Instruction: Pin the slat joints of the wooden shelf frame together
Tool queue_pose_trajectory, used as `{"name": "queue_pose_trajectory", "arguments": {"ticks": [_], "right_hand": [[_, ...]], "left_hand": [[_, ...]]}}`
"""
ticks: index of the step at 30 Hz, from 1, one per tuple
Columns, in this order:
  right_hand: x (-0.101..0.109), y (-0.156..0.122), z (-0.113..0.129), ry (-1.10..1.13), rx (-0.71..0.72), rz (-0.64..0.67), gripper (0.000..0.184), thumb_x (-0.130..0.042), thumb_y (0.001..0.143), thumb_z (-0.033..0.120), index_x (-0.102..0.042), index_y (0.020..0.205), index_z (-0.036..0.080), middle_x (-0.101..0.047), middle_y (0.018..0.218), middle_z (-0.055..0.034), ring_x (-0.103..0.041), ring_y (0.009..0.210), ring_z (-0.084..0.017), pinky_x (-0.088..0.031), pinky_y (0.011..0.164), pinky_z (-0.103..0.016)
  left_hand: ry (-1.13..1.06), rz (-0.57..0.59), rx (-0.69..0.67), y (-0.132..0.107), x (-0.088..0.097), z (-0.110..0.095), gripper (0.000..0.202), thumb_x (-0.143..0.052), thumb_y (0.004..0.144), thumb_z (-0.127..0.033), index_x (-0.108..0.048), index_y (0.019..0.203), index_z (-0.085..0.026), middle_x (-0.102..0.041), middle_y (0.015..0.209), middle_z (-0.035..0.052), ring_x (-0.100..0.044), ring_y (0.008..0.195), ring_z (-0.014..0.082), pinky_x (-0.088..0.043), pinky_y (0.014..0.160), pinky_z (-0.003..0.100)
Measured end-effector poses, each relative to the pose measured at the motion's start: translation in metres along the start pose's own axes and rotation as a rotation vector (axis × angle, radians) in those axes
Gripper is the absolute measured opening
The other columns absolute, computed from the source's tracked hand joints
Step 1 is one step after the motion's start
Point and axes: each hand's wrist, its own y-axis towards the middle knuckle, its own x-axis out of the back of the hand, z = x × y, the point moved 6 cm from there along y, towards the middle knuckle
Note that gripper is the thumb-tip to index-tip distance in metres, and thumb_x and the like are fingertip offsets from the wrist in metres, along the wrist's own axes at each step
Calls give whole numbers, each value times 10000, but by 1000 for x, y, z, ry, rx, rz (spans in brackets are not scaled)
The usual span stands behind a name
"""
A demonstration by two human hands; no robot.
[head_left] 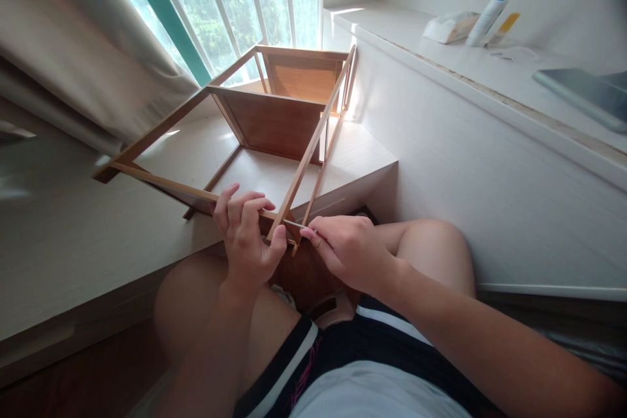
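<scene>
**A:** Where's our wooden rack [274, 121] sitting right now?

**B:** It's on its side on the white ledge [73, 235], with the near corner poking past the ledge's front edge, over our knees. Our left hand [247, 235] is curled tight round the near rail at that corner. Our right hand [345, 251] pinches a thin metal rod [295, 225], tip at the joint.

**A:** Any tips?

**B:** We'd say line the rod up straight with the joint, brace the rail firmly, and go in small, gentle moves.
</scene>
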Motion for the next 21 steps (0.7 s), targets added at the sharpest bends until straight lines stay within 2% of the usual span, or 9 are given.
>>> {"name": "queue_pose_trajectory", "arguments": {"ticks": [5, 11, 16, 21], "right_hand": [[-1, 1, -3, 199, -87, 15, 389, -417, 1011, 390, -590, 730, 184, -641, 676, -28, -543, 619, -132, -304, 604, -266], [-15, -1, -10, 752, -297, 53, 409, -480, 970, 446, -638, 708, 175, -566, 525, 13, -496, 504, -106, -361, 537, -229], [-34, -3, -10, 1235, -498, 173, 426, -523, 917, 494, -643, 706, 145, -509, 413, 35, -384, 341, -75, -281, 375, -196], [-36, -1, -11, 1308, -533, 170, 421, -549, 895, 484, -648, 688, 130, -499, 390, 36, -364, 313, -63, -258, 348, -184]], "left_hand": [[-1, -7, -4, 0, 0, 0, 212, -538, 812, -362, -533, 965, -215, -578, 1131, 116, -334, 1348, 343, -262, 1126, 521], [-17, -6, -2, 0, 1, 0, 213, -549, 802, -349, -541, 972, -219, -577, 1136, 115, -350, 1336, 337, -260, 1127, 515], [-16, -9, -4, 0, 0, 0, 211, -541, 816, -359, -541, 972, -218, -574, 1134, 115, -343, 1338, 337, -266, 1128, 511], [2, -15, -5, 1, 1, 0, 210, -531, 821, -372, -537, 967, -220, -573, 1119, 119, -366, 1319, 336, -274, 1124, 513]]}}
